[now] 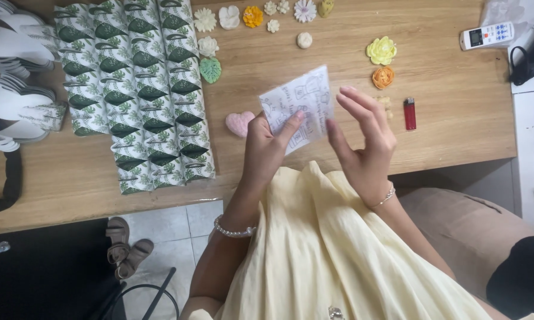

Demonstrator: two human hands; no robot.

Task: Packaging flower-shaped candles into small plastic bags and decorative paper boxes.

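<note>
My left hand [267, 148] pinches a small white sheet of paper [299, 101] with printed line drawings, thumb on its lower edge, holding it up over the wooden table [450, 130]. My right hand [362, 142] is beside the sheet, fingers spread and straight, its fingertips close to the paper's right edge; I cannot tell if they touch it. A pink heart-shaped piece [238, 123] lies on the table just left of my left hand. Both wrists wear bead bracelets.
Rows of green leaf-patterned paper boxes [142, 89] cover the table's left part. Small flower-shaped pieces in white, yellow and orange [382, 51] lie at the far side. A red lighter [410, 114] and a white remote [486, 35] sit right. White flat pieces [12, 53] stack far left.
</note>
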